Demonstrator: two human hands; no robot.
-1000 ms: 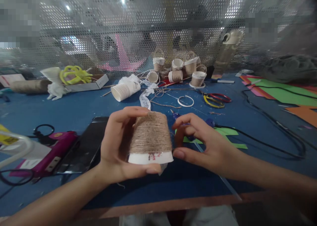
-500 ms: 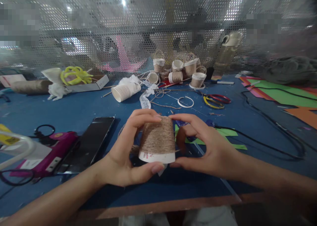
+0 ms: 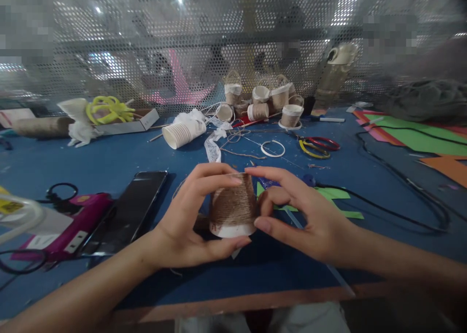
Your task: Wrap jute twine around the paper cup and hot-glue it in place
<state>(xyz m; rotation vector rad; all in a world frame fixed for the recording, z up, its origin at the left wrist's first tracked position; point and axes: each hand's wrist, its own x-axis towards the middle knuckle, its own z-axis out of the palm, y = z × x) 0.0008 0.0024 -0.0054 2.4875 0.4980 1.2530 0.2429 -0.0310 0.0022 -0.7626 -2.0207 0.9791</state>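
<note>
From where I stand, the twine-wrapped cup [image 3: 235, 201] sits between the person's two hands, near the front edge of the blue tabletop [image 3: 204, 287], narrow end up and its white band [image 3: 229, 231] lowest. The left hand [image 3: 189, 221] carries it: fingers curl over the top, the thumb presses below the band, so the cup is clasped end to end and most of its wrapped side is left bare, presumably to keep the twine in sight. The right hand [image 3: 302, 211] arches at the other side, index fingertip by the top edge, thumb near the lower side; its fingers are bent and parted, likely to steady the cup, though I cannot tell whether they pinch any twine.

A blue tool [image 3: 270, 183], perhaps a glue gun, lies just behind the right hand, handy to reach. The scissors [image 3: 310, 140] and the stacked paper cups [image 3: 180, 135] rest farther back, seemingly to leave working room, while small twine baskets [image 3: 291, 118] cluster by the mesh screen [image 3: 146, 46], probably out of harm's way.
</note>
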